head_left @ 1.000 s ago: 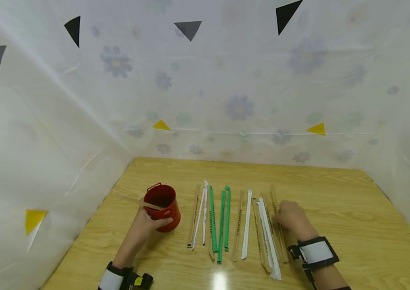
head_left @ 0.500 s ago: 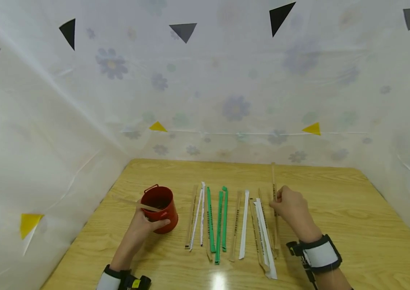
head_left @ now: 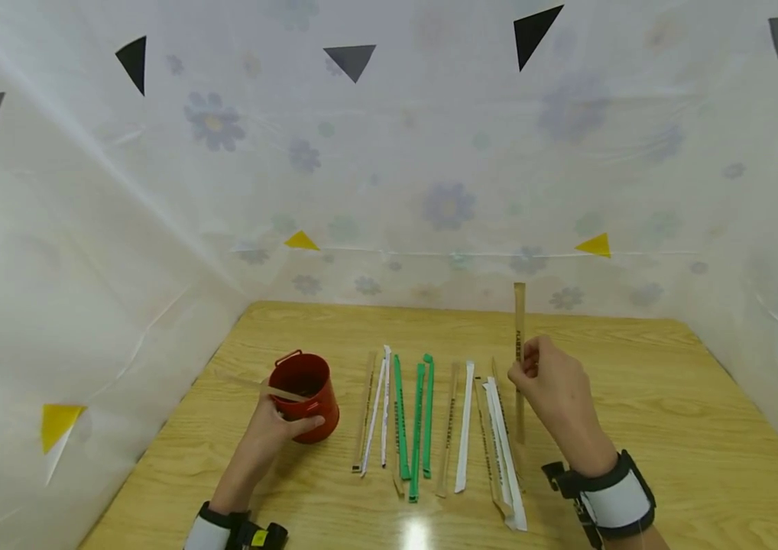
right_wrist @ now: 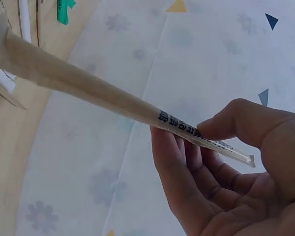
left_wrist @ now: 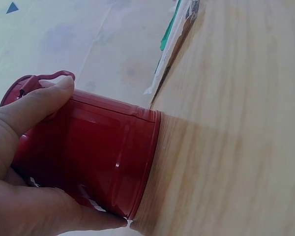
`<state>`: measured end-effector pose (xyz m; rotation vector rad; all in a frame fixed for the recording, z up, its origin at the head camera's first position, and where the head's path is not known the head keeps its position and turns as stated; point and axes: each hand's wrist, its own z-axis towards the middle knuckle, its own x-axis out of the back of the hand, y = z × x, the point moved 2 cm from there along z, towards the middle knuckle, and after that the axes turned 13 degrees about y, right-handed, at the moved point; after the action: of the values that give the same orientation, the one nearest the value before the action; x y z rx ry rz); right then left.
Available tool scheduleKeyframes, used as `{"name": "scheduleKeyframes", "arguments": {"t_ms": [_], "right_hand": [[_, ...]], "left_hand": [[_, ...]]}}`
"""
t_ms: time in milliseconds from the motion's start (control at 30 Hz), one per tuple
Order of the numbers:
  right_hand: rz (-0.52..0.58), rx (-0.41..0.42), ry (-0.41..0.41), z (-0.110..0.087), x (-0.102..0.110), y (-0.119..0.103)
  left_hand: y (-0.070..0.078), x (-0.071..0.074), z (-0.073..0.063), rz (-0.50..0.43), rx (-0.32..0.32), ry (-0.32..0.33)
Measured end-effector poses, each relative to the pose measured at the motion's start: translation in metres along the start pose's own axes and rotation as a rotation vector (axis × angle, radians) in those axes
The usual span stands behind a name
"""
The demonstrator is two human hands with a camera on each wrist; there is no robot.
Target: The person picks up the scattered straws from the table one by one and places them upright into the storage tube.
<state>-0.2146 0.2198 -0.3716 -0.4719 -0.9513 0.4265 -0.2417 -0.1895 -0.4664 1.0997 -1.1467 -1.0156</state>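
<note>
Item, right hand (head_left: pixel 554 386): thumb and fingers pinch one long wrapped straw (head_left: pixel 520 325), brown paper with dark print. The straw stands roughly upright in the head view, its lower part below the hand.

Change noted: a second ago this straw lies at the right end of the row with the hand low over it; half a second ago it is part-raised; now hand and straw are higher, the straw's tip showing against the flowered curtain (head_left: pixel 447 206) beyond the table (head_left: pixel 636 397).

Item, left hand (head_left: pixel 272 428): thumb along one side, fingers round the other, gripping a red bucket (head_left: pixel 320 412) with small wire handles. The bucket stands on the table at the left of the row. No clear change here.

Item, brown strip (head_left: pixel 286 394): probably another wrapped straw, slanting over the bucket's rim, one end inside; its outer end is blurred.

Lot, on the table between the hands: brown straws (head_left: pixel 448 431), white straws (head_left: pixel 465 428) and green straws (head_left: pixel 418 431), side by side, some overlapping at the right. Exact count uncertain.

Bearing on the work, as judged: one straw is now separated from the row and firmly held, still well apart from the bucket, which is kept steady.
</note>
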Motion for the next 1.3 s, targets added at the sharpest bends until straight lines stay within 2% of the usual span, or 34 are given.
{"name": "scheduleKeyframes", "arguments": {"t_ms": [167,400,633,933,1133,1300], "right_hand": [[0.012,0.080,0.085,-0.002,0.002,-0.008],[0.085,0.209,0.227,-0.007,0.001,-0.016],[0.162,0.212,0.270,-0.011,-0.001,-0.024],[0.254,0.301,0.344,-0.015,-0.007,-0.035],[0.350,0.366,0.336,-0.021,-0.017,-0.041],[0.488,0.391,0.320,-0.028,-0.028,-0.046]], "left_hand": [[0.000,-0.001,0.000,-0.012,-0.001,0.005],[-0.002,0.000,0.001,-0.025,-0.006,0.012],[-0.004,-0.002,0.001,-0.029,0.010,0.013],[0.000,-0.002,0.002,0.007,0.009,0.019],[0.001,-0.002,0.002,-0.008,0.012,0.022],[0.000,-0.001,0.000,0.016,0.017,0.021]]}}
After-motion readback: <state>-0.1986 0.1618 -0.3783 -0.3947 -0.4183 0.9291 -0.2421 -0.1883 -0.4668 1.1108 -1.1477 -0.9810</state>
